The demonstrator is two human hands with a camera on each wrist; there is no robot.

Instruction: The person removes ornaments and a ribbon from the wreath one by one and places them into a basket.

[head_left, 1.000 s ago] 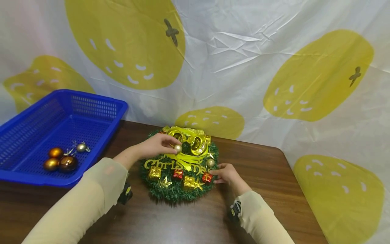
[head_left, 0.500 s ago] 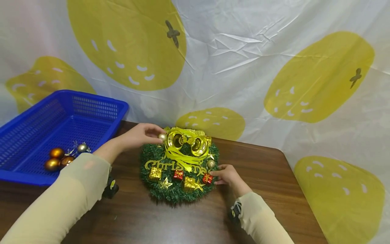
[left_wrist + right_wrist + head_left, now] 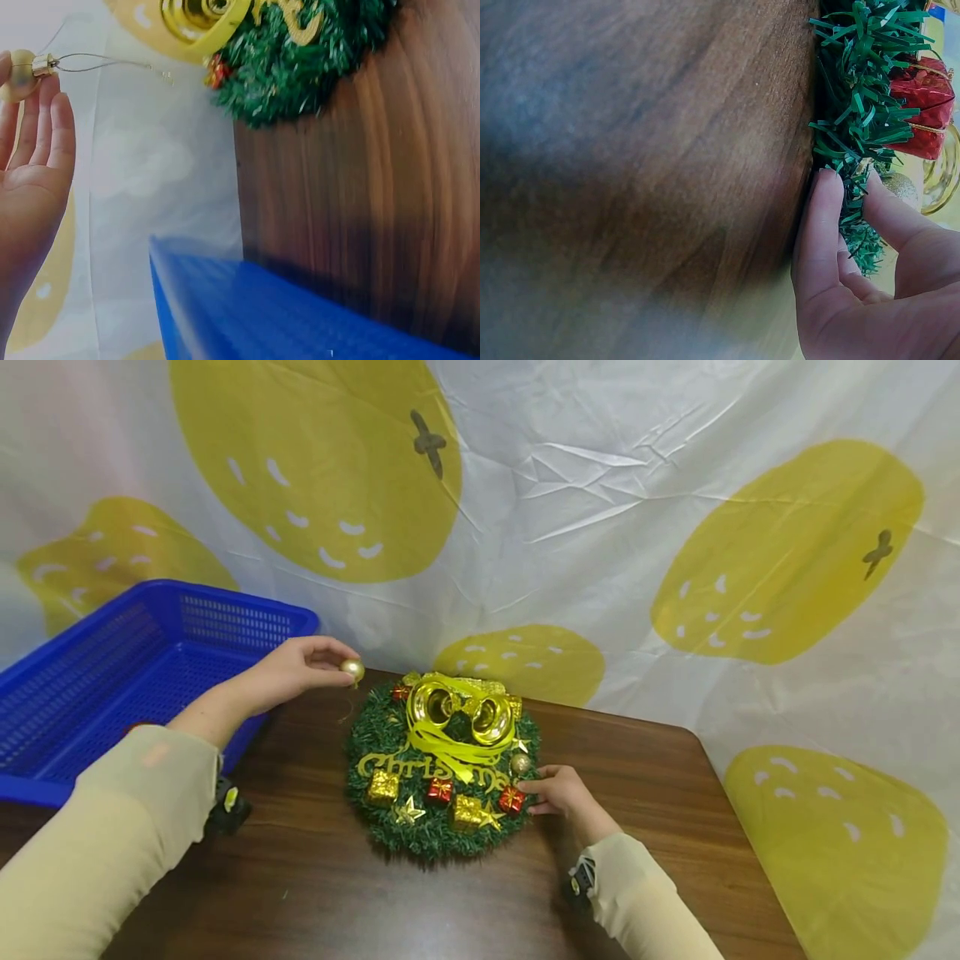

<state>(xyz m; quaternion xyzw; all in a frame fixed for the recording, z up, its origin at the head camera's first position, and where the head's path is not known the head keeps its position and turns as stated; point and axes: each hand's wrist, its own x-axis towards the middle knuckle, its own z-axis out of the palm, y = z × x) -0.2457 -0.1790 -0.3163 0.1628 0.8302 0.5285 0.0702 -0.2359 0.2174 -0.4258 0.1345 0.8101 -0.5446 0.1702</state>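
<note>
Over the dark wooden table (image 3: 637, 785), the person's left hand (image 3: 292, 672) pinches one small gold ball (image 3: 352, 671) between thumb and fingertips, its other fingers only slightly bent; the ball hangs in the air between one blue basket (image 3: 236, 618) and one green wreath (image 3: 431, 845), apart from both. The right hand (image 3: 558, 791) grips the wreath's edge, thumb above, fingers below. Along the wreath's near half I count two gold boxes (image 3: 383, 787), two red boxes (image 3: 440, 791) and two stars (image 3: 410, 811); above them sit two gold bells (image 3: 492, 718).
</note>
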